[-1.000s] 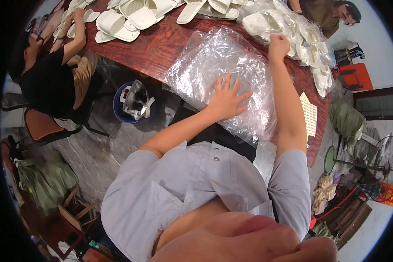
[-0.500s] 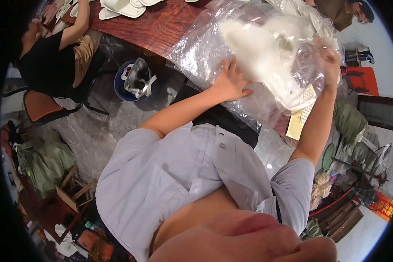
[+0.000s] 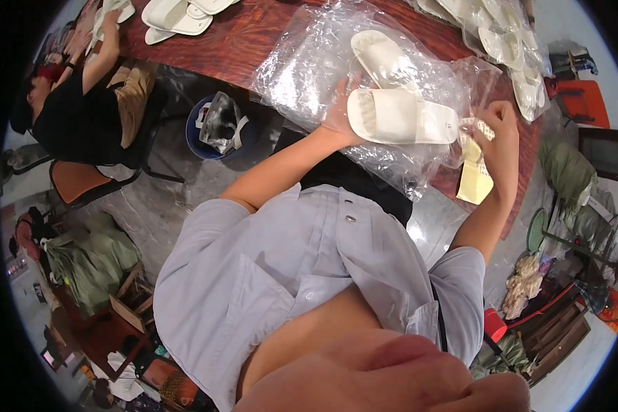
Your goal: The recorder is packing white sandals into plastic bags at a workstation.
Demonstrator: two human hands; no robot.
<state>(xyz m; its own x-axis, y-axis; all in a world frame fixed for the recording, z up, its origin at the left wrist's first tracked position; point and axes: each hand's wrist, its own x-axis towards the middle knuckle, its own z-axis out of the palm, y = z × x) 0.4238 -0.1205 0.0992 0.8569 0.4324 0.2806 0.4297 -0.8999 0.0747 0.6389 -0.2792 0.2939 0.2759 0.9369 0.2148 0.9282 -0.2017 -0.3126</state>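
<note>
A white slide slipper [image 3: 391,117] lies across the near part of a clear plastic bag [image 3: 295,75], its toe end toward my left hand [image 3: 342,113]. That hand grips the slipper's toe end, with part of the fingers hidden behind it. A second white slipper [image 3: 384,58] rests just beyond, on the plastic. By the first slipper's heel, my right hand [image 3: 499,130] is closed, its fingertips pinching the bent upper end of a yellow sheet of small labels [image 3: 475,182].
More white slippers [image 3: 178,19] lie on the red-brown table [image 3: 220,51] at far left, and bagged ones [image 3: 505,48] at far right. A co-worker [image 3: 72,106] sits at left beside a blue bin [image 3: 196,141]. At right are an orange chair [image 3: 580,103] and green sacks [image 3: 563,172].
The blurred slippers and plastic have settled onto the table. My left hand has moved to the slipper's toe; my right hand has come down from the bag to the label sheet.
</note>
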